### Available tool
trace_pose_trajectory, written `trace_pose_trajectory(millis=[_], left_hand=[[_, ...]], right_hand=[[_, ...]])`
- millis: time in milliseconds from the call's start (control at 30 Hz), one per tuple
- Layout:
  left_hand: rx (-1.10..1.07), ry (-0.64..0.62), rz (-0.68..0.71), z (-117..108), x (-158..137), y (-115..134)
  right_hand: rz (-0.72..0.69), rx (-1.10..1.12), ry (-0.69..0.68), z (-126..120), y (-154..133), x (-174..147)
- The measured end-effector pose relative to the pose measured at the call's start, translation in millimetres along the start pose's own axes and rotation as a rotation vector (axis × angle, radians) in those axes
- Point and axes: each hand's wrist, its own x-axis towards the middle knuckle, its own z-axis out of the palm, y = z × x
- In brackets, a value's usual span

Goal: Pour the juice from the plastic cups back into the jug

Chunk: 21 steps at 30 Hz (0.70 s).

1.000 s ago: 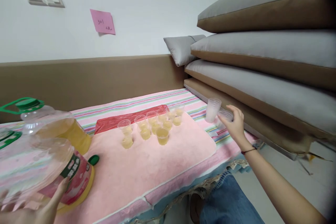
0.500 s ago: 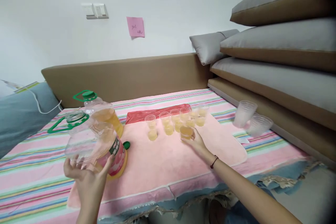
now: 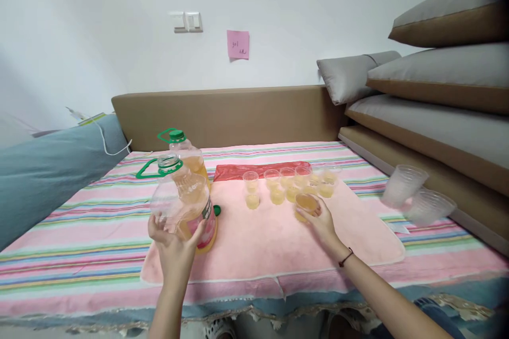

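My left hand (image 3: 175, 249) is spread around the near side of a big clear plastic jug (image 3: 163, 198). That jug has a green handle, an uncapped mouth, a pink label and yellow liquid low inside. My right hand (image 3: 324, 222) grips a clear plastic cup (image 3: 306, 202) partly filled with the same yellow liquid. Behind this cup stand several clear cups with yellow liquid, among them the leftmost cup (image 3: 252, 200) and another cup (image 3: 277, 196), all upright on a pink mat (image 3: 254, 251). A loose green cap (image 3: 217, 210) lies right of the jug.
A second jug (image 3: 191, 156) with its green cap on stands behind the first. A red plastic bag (image 3: 234, 171) lies along the mat's far edge. Two stacks of clear cups, one leaning (image 3: 403, 185) and one lying (image 3: 431, 207), rest at right beside piled cushions (image 3: 433, 122).
The view has swung left, so everything appears farther right. My right hand's cup has come slightly nearer, apart from the row. My left hand stays on the jug.
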Motion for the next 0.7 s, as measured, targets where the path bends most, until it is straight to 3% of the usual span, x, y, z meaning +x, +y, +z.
trace_pose_trajectory(millis=[167,300,700], left_hand=[[-0.011,0.007,-0.023,-1,-6,-1],[-0.028,-0.003,-0.021,-2,-11,2],[-0.062,-0.024,-0.108,-11,-22,8]], right_hand=[[-0.093,-0.083,-0.052,12,-30,-8],[-0.154,-0.099,-0.138,38,-66,-12],[-0.144,0.06,-0.51,165,-159,-14]])
